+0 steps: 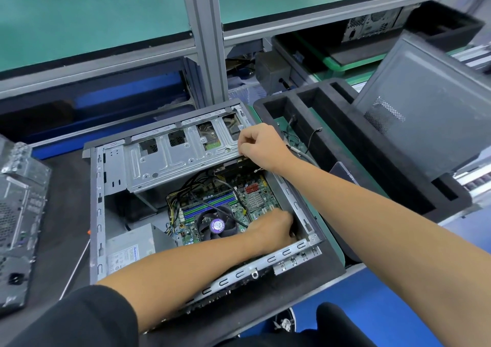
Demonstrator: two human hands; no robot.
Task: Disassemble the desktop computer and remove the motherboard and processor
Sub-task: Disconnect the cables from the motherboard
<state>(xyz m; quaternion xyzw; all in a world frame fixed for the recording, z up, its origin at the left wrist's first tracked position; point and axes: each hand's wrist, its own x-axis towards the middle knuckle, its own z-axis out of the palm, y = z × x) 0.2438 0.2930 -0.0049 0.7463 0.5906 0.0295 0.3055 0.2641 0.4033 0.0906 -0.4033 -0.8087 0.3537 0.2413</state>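
Note:
The open desktop case (pixel 97 213) lies on its side on a dark mat. Inside, the green motherboard (pixel 255 200) carries a round black CPU fan (pixel 216 225) with a purple sticker, blue memory slots and several cables. My left hand (pixel 276 228) reaches down to the board's right edge beside the case wall; its fingertips are hidden. My right hand (pixel 259 144) is at the right end of the silver drive cage (pixel 170 166), fingers curled and pinching its edge.
A grey power supply (pixel 132 248) fills the case's near left corner. A black foam tray (pixel 345 139) holding loose cables stands at the right, with a grey side panel (pixel 414 123) leaning behind it. Another computer chassis (pixel 18 213) lies at the left. A thin screwdriver (pixel 77 267) rests beside the case.

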